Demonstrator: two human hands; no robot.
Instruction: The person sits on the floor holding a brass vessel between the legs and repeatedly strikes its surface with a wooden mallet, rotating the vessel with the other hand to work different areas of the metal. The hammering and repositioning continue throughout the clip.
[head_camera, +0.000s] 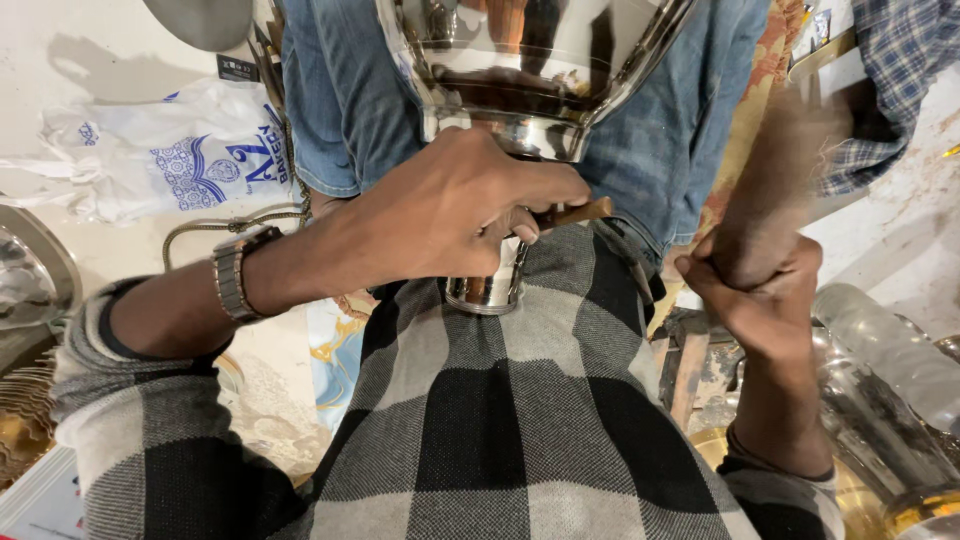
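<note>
Head view: the left hand (455, 205) is curled around a thin wooden-handled tool (575, 213), whose brown end sticks out past the fingers toward the right. The hand lies against the narrow neck of a shiny steel vessel (520, 90), which flares wide toward the top of the picture and ends in a small round base (485, 290) just below the hand, resting against the person's checked shirt (500, 420). The vessel sits between the legs in blue jeans (345, 100). A metal watch (233, 272) is on the left wrist.

The right hand (760, 290) is closed in a fist around a thick, dark upright handle or rod (775, 190); that thing is blurred, so what it is cannot be told. The hand is well apart from the vessel, off to the right.

At upper left a white plastic bag (150, 150) with blue print lies on the floor (80, 60), with a cord (230, 222) just beside it. Clear, glassy pieces (890, 360) lie at lower right near the right forearm. A blue checked sleeve (900, 70) shows in the upper right corner.
</note>
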